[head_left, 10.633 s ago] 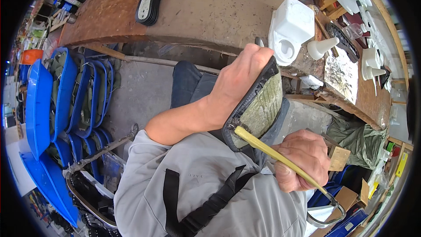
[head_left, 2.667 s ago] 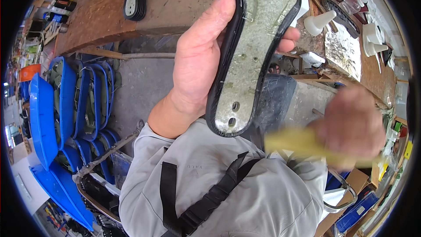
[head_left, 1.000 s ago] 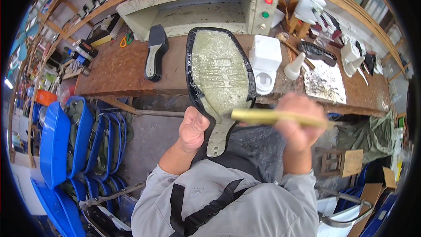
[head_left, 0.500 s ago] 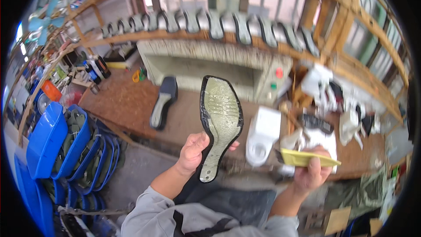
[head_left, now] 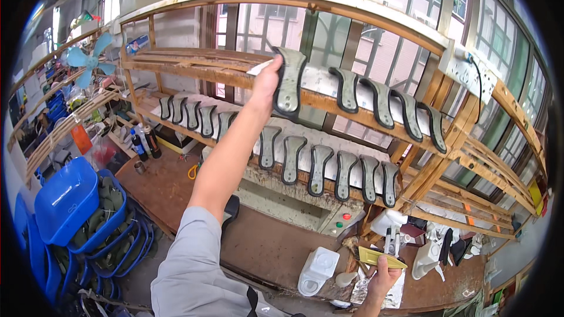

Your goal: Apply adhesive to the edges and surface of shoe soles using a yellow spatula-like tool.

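Note:
My left hand (head_left: 268, 82) is raised to the upper wooden shelf, its fingers closed on the left edge of a shoe sole (head_left: 290, 79). The sole is grey-green with a black rim, and its narrow end hangs over the shelf's front edge. To its right, several similar soles (head_left: 376, 103) rest in a row on the same shelf. Low at the right, my right hand (head_left: 383, 279) grips a flat yellow tool (head_left: 382, 257), thumb on top. What kind of tool it is I cannot make out. A white plastic container (head_left: 318, 270) stands left of that hand.
More soles (head_left: 294, 159) line the lower shelf. Beneath it is a box-like machine (head_left: 276, 199) with red and green buttons. Stacked blue baskets (head_left: 67, 202) with dark green pieces stand at the left. A fan (head_left: 89, 58) is at the upper left. Wooden posts (head_left: 455, 123) hold the shelves.
My left hand has carried the sole from above the bench up to the upper shelf. The view has tilted upward. My right hand still grips the yellow tool, now lower in view.

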A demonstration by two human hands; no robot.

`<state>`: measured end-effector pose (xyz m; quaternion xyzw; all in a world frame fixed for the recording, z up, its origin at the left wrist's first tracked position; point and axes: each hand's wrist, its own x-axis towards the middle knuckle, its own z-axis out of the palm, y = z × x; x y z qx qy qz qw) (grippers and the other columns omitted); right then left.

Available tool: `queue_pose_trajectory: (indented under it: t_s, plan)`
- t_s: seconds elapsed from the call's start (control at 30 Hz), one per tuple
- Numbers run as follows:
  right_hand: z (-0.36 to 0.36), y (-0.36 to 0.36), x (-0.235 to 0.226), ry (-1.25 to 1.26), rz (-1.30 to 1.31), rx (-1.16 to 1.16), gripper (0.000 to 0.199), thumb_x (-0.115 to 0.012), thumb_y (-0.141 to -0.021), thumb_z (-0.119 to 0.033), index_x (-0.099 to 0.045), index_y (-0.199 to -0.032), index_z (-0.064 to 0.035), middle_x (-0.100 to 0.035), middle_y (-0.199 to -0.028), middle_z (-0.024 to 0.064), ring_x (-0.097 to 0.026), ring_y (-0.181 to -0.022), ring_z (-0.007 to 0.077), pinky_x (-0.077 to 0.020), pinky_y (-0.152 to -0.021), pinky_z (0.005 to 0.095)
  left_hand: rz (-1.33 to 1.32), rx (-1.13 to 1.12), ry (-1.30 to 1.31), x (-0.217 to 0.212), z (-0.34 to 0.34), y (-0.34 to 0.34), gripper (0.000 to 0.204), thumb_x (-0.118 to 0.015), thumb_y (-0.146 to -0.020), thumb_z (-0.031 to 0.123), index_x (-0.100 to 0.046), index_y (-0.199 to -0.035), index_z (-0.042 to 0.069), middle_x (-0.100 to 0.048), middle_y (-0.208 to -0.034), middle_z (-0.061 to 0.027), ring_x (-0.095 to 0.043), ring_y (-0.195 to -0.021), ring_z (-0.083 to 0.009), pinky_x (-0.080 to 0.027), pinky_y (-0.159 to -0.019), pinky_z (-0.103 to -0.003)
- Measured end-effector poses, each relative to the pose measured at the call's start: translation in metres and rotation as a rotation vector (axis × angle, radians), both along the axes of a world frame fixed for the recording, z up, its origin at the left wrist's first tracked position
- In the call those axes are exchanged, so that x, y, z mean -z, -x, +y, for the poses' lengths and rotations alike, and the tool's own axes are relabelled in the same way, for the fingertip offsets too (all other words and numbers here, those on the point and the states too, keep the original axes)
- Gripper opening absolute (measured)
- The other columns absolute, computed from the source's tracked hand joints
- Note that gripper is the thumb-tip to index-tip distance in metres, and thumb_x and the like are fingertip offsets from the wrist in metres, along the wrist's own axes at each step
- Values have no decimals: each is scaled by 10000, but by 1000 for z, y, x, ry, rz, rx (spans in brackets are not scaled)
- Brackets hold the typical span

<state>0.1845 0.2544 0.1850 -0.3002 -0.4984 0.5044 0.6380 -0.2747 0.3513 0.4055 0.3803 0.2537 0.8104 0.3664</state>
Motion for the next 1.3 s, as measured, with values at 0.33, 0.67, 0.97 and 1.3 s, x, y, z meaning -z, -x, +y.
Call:
queue_pose_trajectory:
  t_s: [0.33, 0.67, 0.97, 1.3]
  plan:
    - [13, -22, 1, -24, -60, 215, 180, -608, -903, -123, -597, -800, 24, -616, -664, 93, -453, -413, 87, -308, -370, 208, -16, 72, 215, -24, 122, 43, 441, -400, -1002, 354, -533, -1164, -34, -638, -1075, -166, -608, -958, -274, -473, -904, -402]
    - [16, -2, 16, 31, -90, 179, 176, -620, -896, -114, -614, -814, 41, -623, -665, 100, -460, -407, 97, -321, -367, 215, 28, 141, 228, -26, 126, 41, 485, -429, -998, 366, -481, -1249, -46, -595, -1168, -200, -603, -1014, -273, -486, -922, -394]
    - [2, 7, 28, 205, -162, 21, 172, -614, -907, -125, -611, -820, 24, -571, -606, 54, -460, -440, 90, -329, -416, 224, 349, -255, -212, 40, -38, 38, 461, -581, -943, 305, -522, -1187, -81, -616, -1095, -133, -602, -951, -179, -478, -892, -324]
    - [6, 46, 135, 306, -206, -209, 165, -645, -898, -118, -625, -810, 20, -565, -609, 46, -442, -447, 88, -319, -419, 221, 1384, -524, 1502, 410, -183, 29, 464, -737, -748, 394, -671, -1002, 10, -675, -904, -192, -647, -903, -363, -501, -829, -437]
